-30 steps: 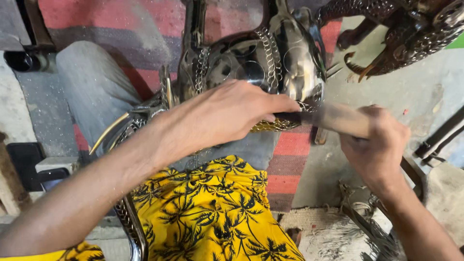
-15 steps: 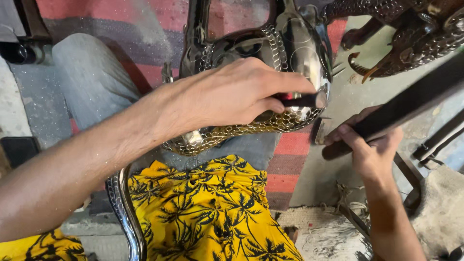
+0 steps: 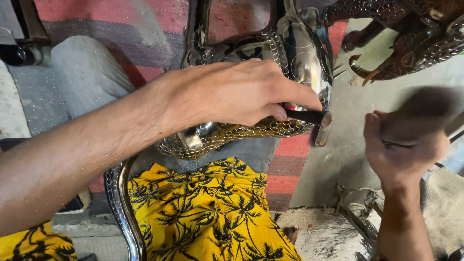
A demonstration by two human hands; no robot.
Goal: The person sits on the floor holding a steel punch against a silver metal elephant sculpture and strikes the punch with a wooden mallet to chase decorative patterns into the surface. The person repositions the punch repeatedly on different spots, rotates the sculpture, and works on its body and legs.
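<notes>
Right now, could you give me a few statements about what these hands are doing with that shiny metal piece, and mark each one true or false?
1. The left hand grips a dark punch-like tool against the embossed metal piece. True.
2. The right hand lies flat and open on the floor. False: it is raised in a fist around a blurred handle.
3. The cloth below the metal piece is yellow with dark palm trees. True.
4. The scaly carved figure rests in the left hand. False: it stands apart at upper right, untouched.
</notes>
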